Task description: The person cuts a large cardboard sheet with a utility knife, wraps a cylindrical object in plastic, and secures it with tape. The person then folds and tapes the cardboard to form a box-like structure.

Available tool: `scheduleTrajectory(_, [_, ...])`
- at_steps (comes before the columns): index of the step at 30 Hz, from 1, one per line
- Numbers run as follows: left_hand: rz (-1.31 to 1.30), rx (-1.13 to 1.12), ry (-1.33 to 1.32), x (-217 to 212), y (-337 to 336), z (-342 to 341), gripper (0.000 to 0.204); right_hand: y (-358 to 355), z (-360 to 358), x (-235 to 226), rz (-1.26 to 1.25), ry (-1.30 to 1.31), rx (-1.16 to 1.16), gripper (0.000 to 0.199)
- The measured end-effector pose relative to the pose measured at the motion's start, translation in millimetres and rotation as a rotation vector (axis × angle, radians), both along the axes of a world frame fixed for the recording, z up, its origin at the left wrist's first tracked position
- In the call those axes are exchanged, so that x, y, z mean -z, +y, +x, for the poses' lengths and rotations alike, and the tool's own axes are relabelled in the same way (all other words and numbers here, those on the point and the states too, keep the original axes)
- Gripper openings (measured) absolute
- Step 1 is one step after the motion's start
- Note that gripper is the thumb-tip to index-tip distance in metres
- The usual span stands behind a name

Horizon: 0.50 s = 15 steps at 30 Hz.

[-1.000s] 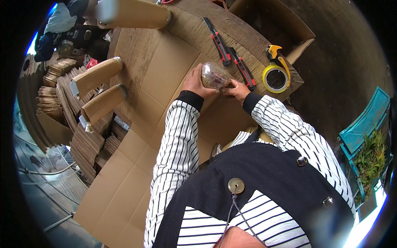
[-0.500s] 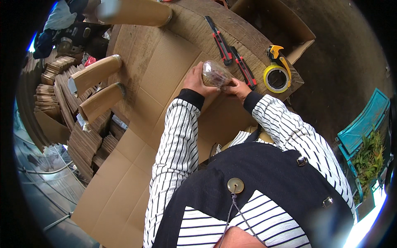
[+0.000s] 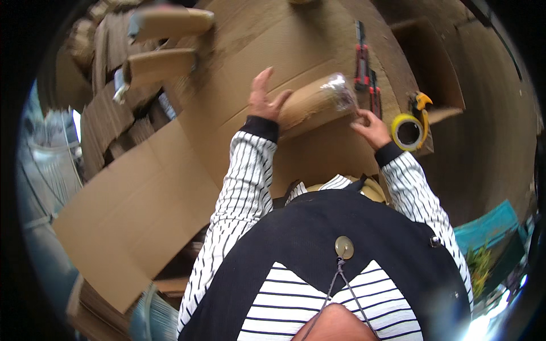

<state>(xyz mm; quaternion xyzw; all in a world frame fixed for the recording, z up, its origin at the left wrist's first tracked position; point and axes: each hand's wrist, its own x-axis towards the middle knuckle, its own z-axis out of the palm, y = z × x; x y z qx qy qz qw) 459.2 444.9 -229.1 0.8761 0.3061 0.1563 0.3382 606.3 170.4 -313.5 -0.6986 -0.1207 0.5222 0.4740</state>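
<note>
Your left hand [image 3: 263, 96], fingers spread, presses the cardboard roll [image 3: 310, 104] at upper centre; your right hand [image 3: 372, 128] pinches its plastic-wrapped end [image 3: 340, 92].

Matt cardboard roll [image 3: 310, 105], glossy plastic-wrapped end

A yellow tape dispenser [image 3: 410, 129] with a roll of tape lies near the right edge of the cardboard-covered bench [image 3: 239, 62], and two red-and-black utility knives [image 3: 367, 77] lie just beside it, nearly end to end. At the upper left two cardboard-wrapped rolls [image 3: 165, 42] rest one below the other above stacks of corrugated cardboard strips [image 3: 108, 128]. A large flat cardboard sheet [image 3: 136, 210] slopes down to the lower left, and an open cardboard box [image 3: 438, 68] stands at the upper right.
</note>
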Motion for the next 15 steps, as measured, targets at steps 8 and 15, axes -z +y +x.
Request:
scheduleTrajectory(8, [-0.619,-0.889,-0.043,56.6,42.7,-211.9,0.02,53.9,-36.7,-104.9,0.236,-0.589,-0.509,0.032])
scheduleTrajectory(15, [-1.238,-1.058,-0.203,50.2,5.0,-160.2,0.03,98.1,-53.7,-107.4,0.295,-0.911,-0.799,0.034])
